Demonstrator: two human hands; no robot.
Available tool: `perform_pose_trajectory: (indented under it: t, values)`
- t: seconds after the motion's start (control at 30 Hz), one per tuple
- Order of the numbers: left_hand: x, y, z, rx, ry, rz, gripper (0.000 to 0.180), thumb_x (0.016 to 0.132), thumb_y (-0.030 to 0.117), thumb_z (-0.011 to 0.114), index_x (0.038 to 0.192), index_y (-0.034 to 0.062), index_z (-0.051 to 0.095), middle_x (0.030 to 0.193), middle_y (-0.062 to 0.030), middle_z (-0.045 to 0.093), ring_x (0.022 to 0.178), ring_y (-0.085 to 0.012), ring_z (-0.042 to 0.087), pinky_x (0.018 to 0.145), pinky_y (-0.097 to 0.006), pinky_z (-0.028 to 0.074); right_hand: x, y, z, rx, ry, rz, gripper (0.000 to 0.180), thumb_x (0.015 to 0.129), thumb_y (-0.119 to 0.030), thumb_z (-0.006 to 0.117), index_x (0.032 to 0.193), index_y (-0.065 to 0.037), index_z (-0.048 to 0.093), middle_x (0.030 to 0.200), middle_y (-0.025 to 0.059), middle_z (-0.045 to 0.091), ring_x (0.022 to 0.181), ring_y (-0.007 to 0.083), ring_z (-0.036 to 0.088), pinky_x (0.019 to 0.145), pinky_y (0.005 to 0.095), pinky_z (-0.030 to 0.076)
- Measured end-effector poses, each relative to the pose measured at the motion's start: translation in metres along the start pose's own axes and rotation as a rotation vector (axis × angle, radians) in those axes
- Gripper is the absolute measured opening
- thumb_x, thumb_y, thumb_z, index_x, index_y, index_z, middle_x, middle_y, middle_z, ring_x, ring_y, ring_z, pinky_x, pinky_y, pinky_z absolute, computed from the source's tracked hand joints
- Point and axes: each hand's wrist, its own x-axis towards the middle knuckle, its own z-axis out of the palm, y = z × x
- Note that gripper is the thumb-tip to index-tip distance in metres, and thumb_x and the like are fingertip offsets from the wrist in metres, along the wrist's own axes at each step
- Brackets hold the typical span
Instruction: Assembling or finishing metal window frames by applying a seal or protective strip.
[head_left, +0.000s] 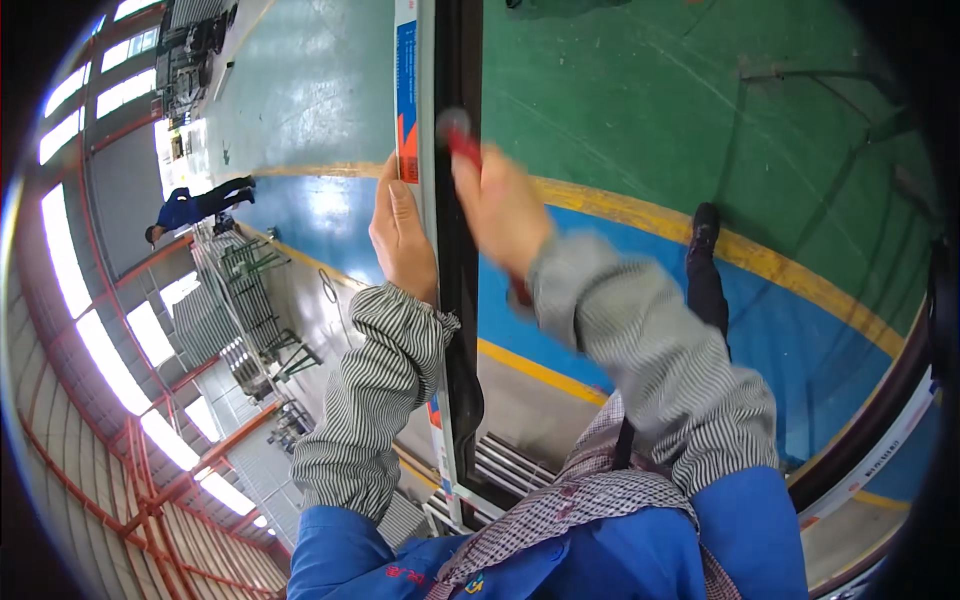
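A long upright frame bar, white-edged with blue and orange printed film along it, runs up the middle of the view. Beside its white edge is a dark channel or strip. My left hand grips the bar's left edge, thumb on the near face and fingers along the side. In my right hand, smeared by motion, is a red-handled tool with a rounded grey head. The head is over the dark strip; whether it touches cannot be made out. The handle's lower end shows below my hand.
Another framed edge curves along the lower right. Metal bars lie low behind the frame. Racks of stacked profiles stand on the left, with a person in dark blue farther off. Yellow lines cross the green and blue floor.
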Motion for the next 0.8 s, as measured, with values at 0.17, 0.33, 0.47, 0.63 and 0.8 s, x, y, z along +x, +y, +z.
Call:
perform_pose_trajectory:
  t: [0.17, 0.33, 0.47, 0.63, 0.8]
  values:
    - [-0.001, 0.001, -0.006, 0.125, -0.020, 0.068, 0.049, 0.101, 0.031, 0.032, 0.131, -0.0058, 0.043, 0.117, -0.0210, 0.059, 0.111, -0.0271, 0.056, 0.094, -0.031, 0.040, -0.014, 0.010, 0.001, 0.040, -0.074, -0.110, 0.027, 0.096, -0.024, 0.046, 0.099, 0.002, 0.053, 0.073, 0.0190, 0.057, 0.072, 0.0366, 0.058, 0.070, 0.0439, 0.047]
    - [-0.002, 0.010, -0.006, 0.152, -0.039, -0.029, 0.049, 0.100, 0.032, 0.035, 0.131, -0.0053, 0.043, 0.110, -0.0207, 0.062, 0.103, -0.0269, 0.059, 0.090, -0.033, 0.043, 0.031, -0.011, -0.011, -0.062, 0.004, -0.029, 0.032, 0.096, -0.029, 0.044, 0.094, 0.002, 0.053, 0.071, 0.0159, 0.056, 0.065, 0.0327, 0.057, 0.063, 0.0432, 0.046]
    - [-0.001, 0.015, -0.002, 0.129, -0.011, -0.022, 0.049, 0.100, 0.032, 0.035, 0.132, -0.0048, 0.043, 0.112, -0.0207, 0.061, 0.105, -0.0282, 0.059, 0.091, -0.033, 0.042, 0.145, -0.051, -0.048, 0.142, -0.112, 0.252, 0.042, 0.096, -0.039, 0.042, 0.081, -0.001, 0.050, 0.059, 0.0077, 0.052, 0.051, 0.0195, 0.053, 0.048, 0.0363, 0.042]
    - [-0.003, 0.017, -0.005, 0.237, -0.060, -0.015, 0.048, 0.099, 0.031, 0.037, 0.133, -0.0036, 0.040, 0.117, -0.0208, 0.059, 0.110, -0.0309, 0.057, 0.094, -0.035, 0.041, 0.012, 0.021, -0.014, 0.144, -0.125, -0.138, 0.033, 0.096, -0.035, 0.044, 0.085, -0.004, 0.050, 0.059, 0.0042, 0.050, 0.050, 0.0118, 0.049, 0.047, 0.0292, 0.040]
    - [-0.002, 0.015, 0.001, 0.420, -0.070, -0.076, 0.053, 0.092, 0.020, 0.055, 0.134, -0.0041, 0.036, 0.121, -0.0219, 0.054, 0.114, -0.0294, 0.053, 0.097, -0.035, 0.039, 0.018, 0.014, -0.058, 0.409, -0.372, 0.418, 0.028, 0.096, -0.032, 0.046, 0.093, -0.005, 0.052, 0.059, 0.0029, 0.048, 0.048, 0.0107, 0.046, 0.045, 0.0298, 0.036]
